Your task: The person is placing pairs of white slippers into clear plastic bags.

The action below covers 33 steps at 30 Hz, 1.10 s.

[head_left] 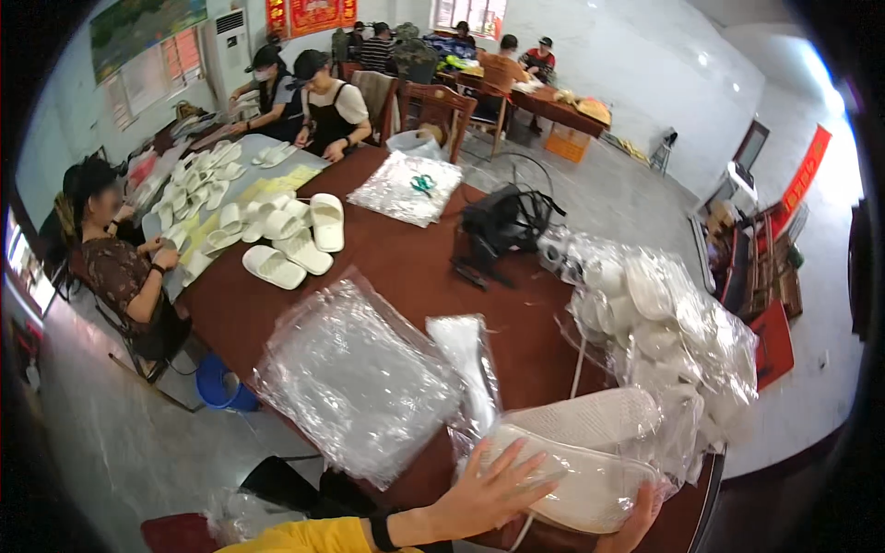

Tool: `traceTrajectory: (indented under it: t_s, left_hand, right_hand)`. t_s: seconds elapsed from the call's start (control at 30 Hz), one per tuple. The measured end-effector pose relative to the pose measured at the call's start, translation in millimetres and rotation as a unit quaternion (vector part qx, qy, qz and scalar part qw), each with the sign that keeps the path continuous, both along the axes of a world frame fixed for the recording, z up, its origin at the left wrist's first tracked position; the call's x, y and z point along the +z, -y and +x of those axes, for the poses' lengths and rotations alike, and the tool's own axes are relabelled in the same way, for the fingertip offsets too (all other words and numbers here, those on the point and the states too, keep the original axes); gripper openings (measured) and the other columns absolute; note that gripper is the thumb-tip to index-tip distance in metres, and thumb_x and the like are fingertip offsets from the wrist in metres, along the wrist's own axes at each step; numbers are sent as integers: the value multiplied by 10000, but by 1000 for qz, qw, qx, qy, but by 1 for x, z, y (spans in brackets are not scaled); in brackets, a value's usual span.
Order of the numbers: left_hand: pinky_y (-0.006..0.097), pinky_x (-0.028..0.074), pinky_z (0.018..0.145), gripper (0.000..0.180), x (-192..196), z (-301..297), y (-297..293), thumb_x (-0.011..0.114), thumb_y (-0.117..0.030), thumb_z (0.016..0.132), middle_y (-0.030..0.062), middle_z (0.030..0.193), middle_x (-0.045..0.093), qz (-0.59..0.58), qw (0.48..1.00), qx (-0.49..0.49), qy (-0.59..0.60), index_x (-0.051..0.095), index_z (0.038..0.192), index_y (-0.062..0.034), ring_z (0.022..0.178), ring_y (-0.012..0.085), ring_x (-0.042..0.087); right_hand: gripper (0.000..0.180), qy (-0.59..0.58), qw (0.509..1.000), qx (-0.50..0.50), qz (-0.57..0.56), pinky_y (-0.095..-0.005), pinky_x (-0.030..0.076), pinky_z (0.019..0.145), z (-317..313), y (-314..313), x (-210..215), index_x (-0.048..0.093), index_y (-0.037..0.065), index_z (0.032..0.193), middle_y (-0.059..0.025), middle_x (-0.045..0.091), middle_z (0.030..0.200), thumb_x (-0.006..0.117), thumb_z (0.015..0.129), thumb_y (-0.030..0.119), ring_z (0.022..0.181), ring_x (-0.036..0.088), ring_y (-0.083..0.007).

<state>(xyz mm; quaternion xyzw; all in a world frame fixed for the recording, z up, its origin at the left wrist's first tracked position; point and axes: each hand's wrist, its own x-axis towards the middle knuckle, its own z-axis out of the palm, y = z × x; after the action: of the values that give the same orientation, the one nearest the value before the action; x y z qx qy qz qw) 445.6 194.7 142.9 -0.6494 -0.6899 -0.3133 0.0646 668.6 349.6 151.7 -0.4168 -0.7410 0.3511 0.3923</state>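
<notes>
Brown table point(410, 267) fills the foreground, and at its near right corner lies a bagged slipper point(595, 484), the left hand point(487, 493) spread open on it, the right hand point(638, 523) gripping its right end. Another pale slipper point(599, 417) lies just behind, beside a plastic-wrapped heap point(659, 309); leftward are clear bags point(359, 378) and, farther, white slippers point(326, 223).

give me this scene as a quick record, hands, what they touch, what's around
left grip: fingers spread over a bagged white slipper
right grip: at that slipper's right end
behind it: textured white sole
left of hands: flat clear plastic bags
right side: pile of bagged footwear
far left: loose white slippers
surface: reddish-brown table
floor: blue bucket
</notes>
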Motion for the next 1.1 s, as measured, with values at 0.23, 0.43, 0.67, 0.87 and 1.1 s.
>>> traceTrajectory:
  t_s: [0.23, 0.43, 0.67, 0.87, 1.1]
  left_hand:
    - [413, 465, 964, 359, 22, -201, 131, 558, -230, 918, 154, 1265, 577, 136, 989, 32, 39, 602, 1238, -73, 1181, 341, 550]
    - [275, 484, 742, 219, -1, -377, 191, 508, -153, 978, 49, 901, 660, 167, 843, 194, 473, 656, 1020, 1, 839, 134, 597]
    - [203, 391, 679, 131, -64, -478, 226, 531, -87, 959, -26, 840, 593, 204, 712, 200, 642, 645, 982, -26, 748, 54, 486]
    - [211, 427, 695, 139, -15, -485, 253, 523, -129, 978, -28, 829, 601, 132, 768, 145, 610, 631, 1007, -47, 770, 48, 523]
    - [191, 464, 689, 228, 34, -463, 257, 595, -201, 934, -6, 958, 657, 90, 697, 97, 705, 626, 1093, -41, 788, 44, 585]
  right_hand:
    - [326, -355, 906, 104, -205, -278, 511, 730, -233, 114, 90, 528, -15, 1227, -95, 594, 1087, 538, 948, 152, 974, 587, -171]
    - [461, -114, 951, 156, -240, -309, 544, 748, -339, 102, 58, 505, 8, 1277, -134, 612, 1131, 561, 954, 331, 953, 637, -218]
    - [525, 270, 925, 169, -210, -310, 529, 779, -364, 100, -16, 454, -59, 1330, -160, 658, 1090, 622, 924, 227, 950, 656, -217]
    - [389, 49, 925, 370, 76, -311, 480, 919, -454, 116, 36, 542, -10, 1273, -170, 612, 1212, 621, 908, 97, 1123, 593, -225]
    - [238, 93, 856, 505, -60, -294, 468, 648, -528, 119, 23, 659, -23, 1027, -69, 632, 818, 580, 943, 184, 748, 578, -139]
